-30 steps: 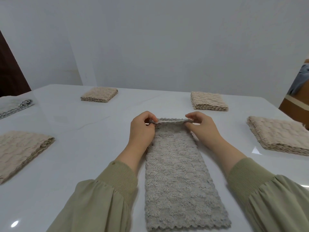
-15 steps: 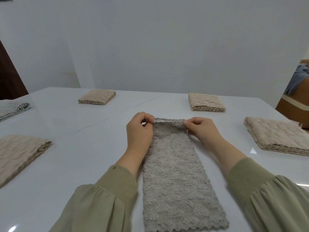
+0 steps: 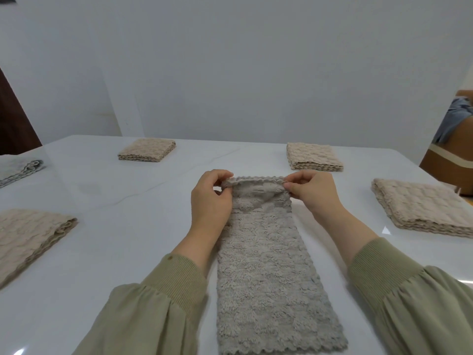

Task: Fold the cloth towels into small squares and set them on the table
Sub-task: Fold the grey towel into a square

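A grey fluffy towel, folded into a long narrow strip, lies on the white table and runs from the near edge away from me. My left hand pinches the far left corner of the strip. My right hand pinches the far right corner. Between them the far edge is lifted a little off the table and curls toward me. The rest of the strip lies flat between my forearms.
Beige folded towels lie around: one at far left, one at far right, a larger stack at right and another at the left edge. A grey cloth lies far left. A brown chair stands at right.
Both hands have raised the towel's far edge slightly and begun turning it toward me; the grip on the two corners has stayed the same.
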The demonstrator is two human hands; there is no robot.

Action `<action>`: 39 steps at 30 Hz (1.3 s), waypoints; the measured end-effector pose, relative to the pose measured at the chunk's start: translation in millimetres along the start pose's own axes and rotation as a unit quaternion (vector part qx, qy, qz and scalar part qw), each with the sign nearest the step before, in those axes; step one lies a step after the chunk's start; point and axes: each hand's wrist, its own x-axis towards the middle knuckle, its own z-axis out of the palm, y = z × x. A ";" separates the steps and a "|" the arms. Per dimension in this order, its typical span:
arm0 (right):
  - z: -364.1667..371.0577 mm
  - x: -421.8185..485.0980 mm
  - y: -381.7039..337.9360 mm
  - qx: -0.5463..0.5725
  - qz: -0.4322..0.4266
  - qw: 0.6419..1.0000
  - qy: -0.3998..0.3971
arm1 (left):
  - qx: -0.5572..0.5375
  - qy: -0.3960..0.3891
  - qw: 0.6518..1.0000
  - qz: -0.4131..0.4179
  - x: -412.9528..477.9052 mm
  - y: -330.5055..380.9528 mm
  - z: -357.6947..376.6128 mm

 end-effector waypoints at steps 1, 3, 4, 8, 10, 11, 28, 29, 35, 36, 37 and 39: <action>-1.3 0.5 -0.4 -0.009 -0.010 1.000 0.000 | -0.018 -0.018 0.999 -0.034 1.7 -1.6 0.2; -4.3 1.6 -1.6 -0.009 -0.022 1.000 -0.009 | -0.110 -0.047 0.982 -0.146 4.5 -1.1 -0.3; -6.0 2.1 -2.9 -0.003 -0.024 1.000 -0.017 | -0.158 -0.067 0.964 -0.201 4.9 -0.6 -1.2; -9.9 3.4 -10.6 0.014 -0.029 0.997 -0.069 | -0.275 -0.174 0.899 -0.294 2.3 6.7 -6.4; -11.7 3.4 -15.0 0.004 -0.040 0.995 -0.092 | -0.304 -0.195 0.888 -0.284 2.6 5.9 -6.5; -12.6 3.7 -17.0 -0.005 -0.046 0.994 -0.103 | -0.306 -0.210 0.885 -0.280 3.2 5.2 -6.1; 2.5 0.2 -15.2 0.081 0.088 0.984 -0.132 | -0.204 -0.050 0.960 -0.188 1.9 7.6 4.5; 2.6 0.2 -13.6 0.079 0.091 0.984 -0.134 | -0.205 -0.051 0.960 -0.185 2.0 7.5 4.6; 5.7 3.4 -13.2 0.078 0.078 0.991 -0.080 | -0.226 -0.050 0.957 -0.176 2.6 7.0 1.9; 6.0 3.5 -12.9 0.070 0.074 0.992 -0.080 | -0.231 -0.054 0.955 -0.176 2.0 7.9 1.5; 6.4 3.1 -13.4 0.066 0.075 0.992 -0.083 | -0.238 -0.058 0.953 -0.178 1.6 8.5 1.2; 7.0 1.7 -14.7 0.070 0.077 0.990 -0.091 | -0.258 -0.064 0.944 -0.195 1.7 8.8 0.7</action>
